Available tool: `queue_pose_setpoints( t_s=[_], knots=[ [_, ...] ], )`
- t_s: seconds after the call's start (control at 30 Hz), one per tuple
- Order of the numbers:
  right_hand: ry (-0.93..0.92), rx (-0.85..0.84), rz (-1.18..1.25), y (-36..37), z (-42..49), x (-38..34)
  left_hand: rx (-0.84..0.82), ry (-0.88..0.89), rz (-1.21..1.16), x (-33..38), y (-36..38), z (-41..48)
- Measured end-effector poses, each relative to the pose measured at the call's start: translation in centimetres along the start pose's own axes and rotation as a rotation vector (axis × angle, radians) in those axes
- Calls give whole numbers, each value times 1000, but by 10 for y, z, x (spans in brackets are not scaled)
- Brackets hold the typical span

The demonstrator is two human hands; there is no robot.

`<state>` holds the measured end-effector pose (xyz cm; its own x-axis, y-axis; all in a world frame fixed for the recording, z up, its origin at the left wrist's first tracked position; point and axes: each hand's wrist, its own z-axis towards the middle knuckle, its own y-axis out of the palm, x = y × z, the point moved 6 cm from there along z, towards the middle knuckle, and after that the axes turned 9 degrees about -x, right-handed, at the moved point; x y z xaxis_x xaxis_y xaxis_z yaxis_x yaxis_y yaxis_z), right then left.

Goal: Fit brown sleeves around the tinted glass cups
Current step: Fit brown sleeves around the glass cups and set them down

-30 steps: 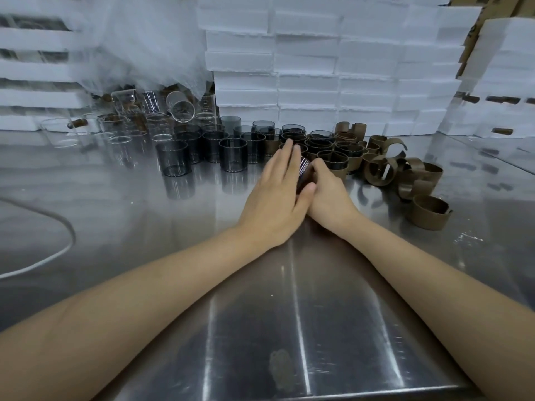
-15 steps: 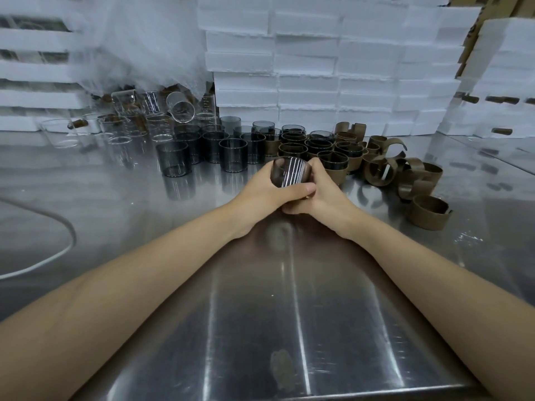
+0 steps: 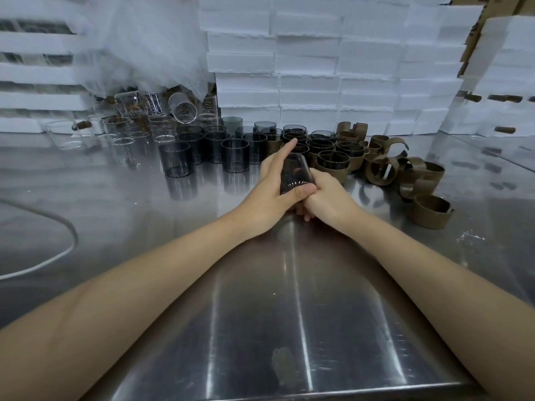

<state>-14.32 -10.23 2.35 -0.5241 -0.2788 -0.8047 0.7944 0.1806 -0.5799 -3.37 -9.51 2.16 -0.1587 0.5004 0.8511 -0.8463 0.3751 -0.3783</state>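
Your left hand and right hand both clasp the dark tinted glass cup just above the steel table, its long axis tipped away from you, and the loose brown curled sleeves lie rightward, nearer your right hand.

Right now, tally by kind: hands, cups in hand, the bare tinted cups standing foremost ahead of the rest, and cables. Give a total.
Hands, left hand and right hand: 2
Tinted glass cup gripped between them: 1
Foremost bare tinted cups: 2
White cable: 1
Total: 6
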Motion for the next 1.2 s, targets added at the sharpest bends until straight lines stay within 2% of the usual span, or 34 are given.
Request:
queue_pose_setpoints(
  t_s=[0.07, 0.17, 0.33, 0.57, 0.7, 0.9, 1.2],
  knots=[
    [39, 55, -147, -4, 0, 2, 25, 2, -46, 2, -2, -1],
    [60, 143, -373, -13, -2, 4, 48, -107, -195, -4, -5, -1],
    [137, 519, -318, -48, -10, 12, 91, -195, -347, -10, -8, -3],
    [203, 642, -422, -75, -15, 29, 168, -246, -272, -13, -15, -4],
    [298, 607, -587, -79, -12, 39, 173, -257, -290, -14, -15, -4],
    [471, 447, -548, -79, -6, 62, 141, -247, -416, -14, -10, -2],
    [452, 508, -504, -83, -6, 55, 165, -270, -438, -15, -11, -2]
  ],
)
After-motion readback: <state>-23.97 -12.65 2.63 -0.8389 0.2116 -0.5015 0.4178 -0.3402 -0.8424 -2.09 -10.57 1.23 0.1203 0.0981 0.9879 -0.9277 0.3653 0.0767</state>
